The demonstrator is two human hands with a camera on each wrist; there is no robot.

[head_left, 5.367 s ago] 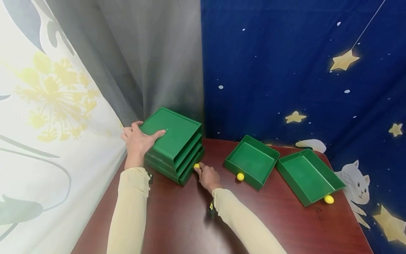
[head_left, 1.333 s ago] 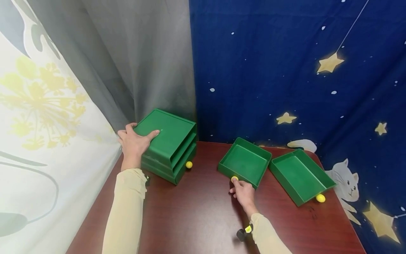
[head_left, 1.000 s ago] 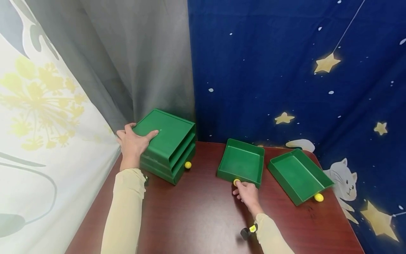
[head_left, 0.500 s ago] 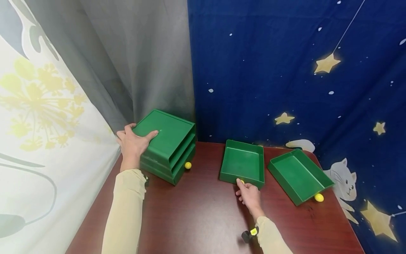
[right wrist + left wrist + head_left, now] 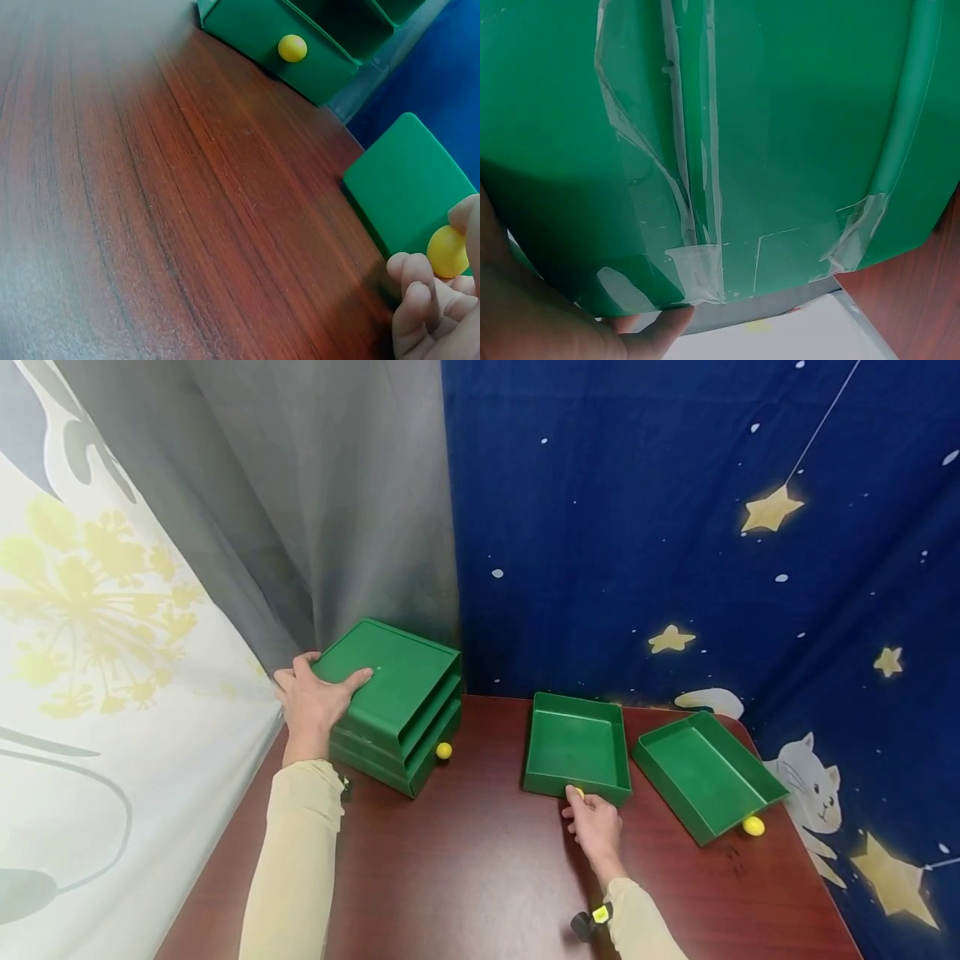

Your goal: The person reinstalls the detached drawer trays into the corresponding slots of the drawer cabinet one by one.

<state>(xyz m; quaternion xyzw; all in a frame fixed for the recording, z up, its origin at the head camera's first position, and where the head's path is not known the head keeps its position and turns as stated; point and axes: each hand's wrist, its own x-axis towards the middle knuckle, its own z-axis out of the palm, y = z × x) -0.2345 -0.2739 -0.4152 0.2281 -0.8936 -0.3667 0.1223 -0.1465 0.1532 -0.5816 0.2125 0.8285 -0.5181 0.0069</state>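
Note:
A green plastic drawer cabinet [image 5: 390,672] stands at the left, its upper slots vacant and its bottom drawer pushed in, with a yellow knob [image 5: 444,751] on the front. My left hand [image 5: 311,697] grips the cabinet's back left corner, thumb on the top and fingers over the edge. Clear tape shows along the cabinet's side [image 5: 780,150] in the left wrist view. My right hand [image 5: 596,828] pinches the yellow knob [image 5: 448,251] of a loose green drawer [image 5: 577,747] that lies on the table, its knob side facing me.
Right of the held drawer lies another loose green drawer [image 5: 708,777], turned at an angle, its yellow knob [image 5: 753,826] toward the right. All stand on a dark red wooden table [image 5: 465,877]. Grey and star-printed blue curtains [image 5: 600,527] hang behind; a white one [image 5: 112,693] hangs left.
My right hand has left the bottom drawer's knob, with that drawer now in the cabinet, and taken the middle drawer's knob. That drawer has turned squarer to me and shifted slightly right. My left hand stays.

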